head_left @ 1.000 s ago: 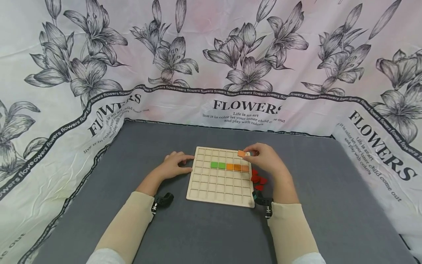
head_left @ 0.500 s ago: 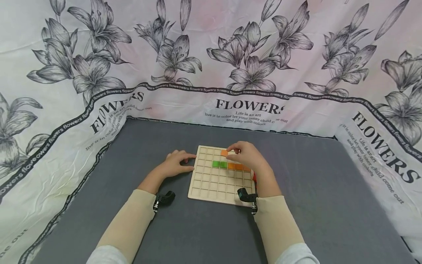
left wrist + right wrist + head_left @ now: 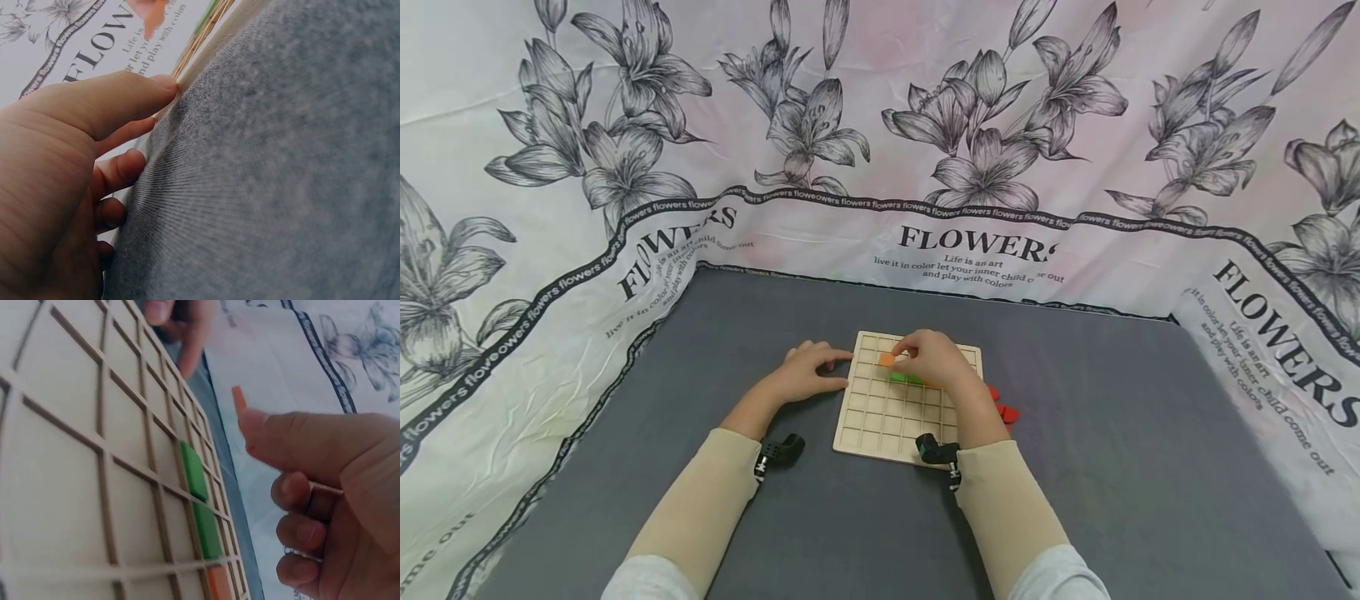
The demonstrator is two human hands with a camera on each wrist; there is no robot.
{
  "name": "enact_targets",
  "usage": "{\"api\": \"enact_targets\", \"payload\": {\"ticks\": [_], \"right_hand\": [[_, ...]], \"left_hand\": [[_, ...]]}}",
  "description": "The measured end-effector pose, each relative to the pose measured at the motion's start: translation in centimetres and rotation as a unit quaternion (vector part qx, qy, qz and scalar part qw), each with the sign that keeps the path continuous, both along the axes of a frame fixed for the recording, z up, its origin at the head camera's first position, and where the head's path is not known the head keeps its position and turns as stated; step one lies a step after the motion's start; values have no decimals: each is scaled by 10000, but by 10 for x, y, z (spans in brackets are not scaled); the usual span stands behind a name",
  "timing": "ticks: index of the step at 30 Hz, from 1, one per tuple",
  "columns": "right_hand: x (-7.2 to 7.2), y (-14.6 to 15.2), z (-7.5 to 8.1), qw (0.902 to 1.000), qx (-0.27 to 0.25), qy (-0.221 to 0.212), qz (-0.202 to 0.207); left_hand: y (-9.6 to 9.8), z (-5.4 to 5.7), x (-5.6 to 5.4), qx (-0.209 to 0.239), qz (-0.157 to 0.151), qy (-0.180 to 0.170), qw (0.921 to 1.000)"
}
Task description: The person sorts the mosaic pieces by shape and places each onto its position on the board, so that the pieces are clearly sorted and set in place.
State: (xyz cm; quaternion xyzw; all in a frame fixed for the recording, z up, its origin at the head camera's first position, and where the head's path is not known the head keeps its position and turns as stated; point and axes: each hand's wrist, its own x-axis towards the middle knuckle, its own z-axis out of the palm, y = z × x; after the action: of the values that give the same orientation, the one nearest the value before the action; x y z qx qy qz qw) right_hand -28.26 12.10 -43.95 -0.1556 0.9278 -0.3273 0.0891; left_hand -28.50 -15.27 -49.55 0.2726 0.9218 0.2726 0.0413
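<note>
A pale wooden grid board lies on the grey cloth. Thumb and forefinger of my left hand touch its left edge, the fingers spread. My right hand pinches a square orange tile between thumb and fingertips, and the right wrist view shows that tile raised over the board, seen edge-on. Two green tiles sit side by side in the grid, with an orange tile following in the same row. In the head view my right hand covers most of that row.
Several red pieces lie loose on the cloth beside the board's right edge, partly behind the right forearm. A flower-printed curtain closes off the back and sides of the table. Each wrist carries a black camera mount.
My right hand has moved left across the upper part of the board, carrying the orange tile from the right corner to near the green tiles. The left hand stays at the board's left edge.
</note>
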Motion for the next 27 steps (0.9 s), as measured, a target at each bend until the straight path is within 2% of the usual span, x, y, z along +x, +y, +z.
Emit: {"api": "enact_targets", "payload": {"ticks": [6,15,22,27], "right_hand": [[-2,-13,-6,9986,515,-66,-131],[5,-23,-8,9948,1012,-54,-136],[8,-29,-14,9931,1119,225,-282],[12,-34,-12,9893,1340,442,-381]], "left_hand": [[0,2,1,-45,20,-29,10000],[0,-1,1,-4,-25,-9,10000],[0,-1,0,17,-40,-25,10000],[-1,1,-1,-29,-21,12,10000]]}}
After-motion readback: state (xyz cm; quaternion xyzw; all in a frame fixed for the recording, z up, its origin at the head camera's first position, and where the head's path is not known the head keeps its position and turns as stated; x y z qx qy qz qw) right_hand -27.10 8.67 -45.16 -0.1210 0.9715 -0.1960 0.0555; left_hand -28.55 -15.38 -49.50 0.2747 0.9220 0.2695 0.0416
